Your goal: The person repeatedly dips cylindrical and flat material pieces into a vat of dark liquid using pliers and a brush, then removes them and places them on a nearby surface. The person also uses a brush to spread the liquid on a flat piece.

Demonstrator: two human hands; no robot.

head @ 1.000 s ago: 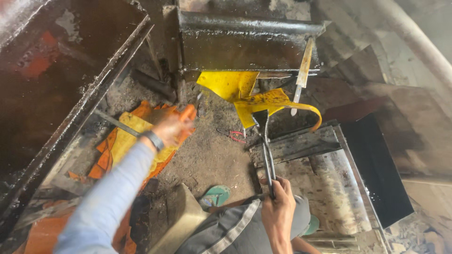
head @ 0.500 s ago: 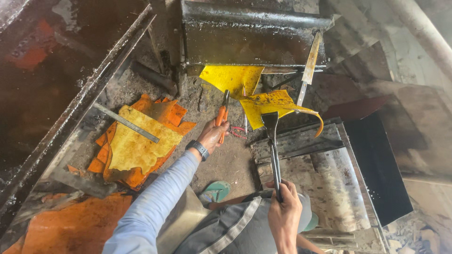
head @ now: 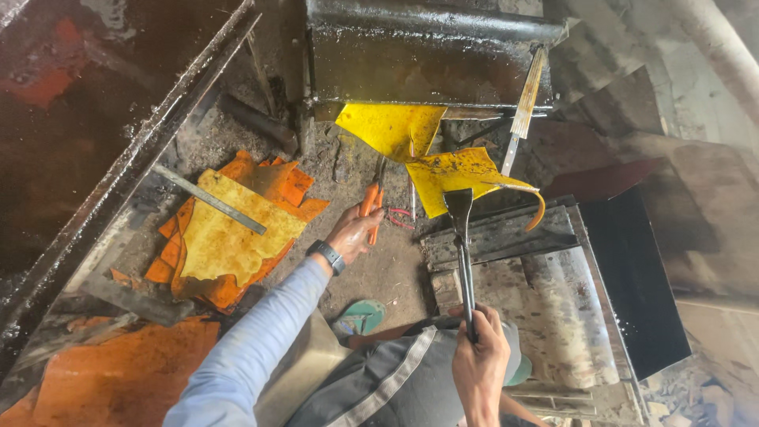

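Head view only. Left hand (head: 353,235), centre frame, is closed around the orange handles of a pair of pliers (head: 371,198), whose tip points up toward the yellow sheets. A dark wristwatch (head: 326,256) sits on that wrist above a light blue sleeve (head: 253,348). Right hand (head: 480,360), lower centre-right, is clenched on the handle of a long black scraper (head: 462,245); its blade rests on the lower yellow sheet (head: 462,174). Upper yellow sheet (head: 389,128) hangs from under the dark metal box (head: 427,55) at top centre. Stack of orange and yellow sheets (head: 229,229) lies left of centre, with a grey metal bar (head: 209,199) across it. No labels or signs can be made out.
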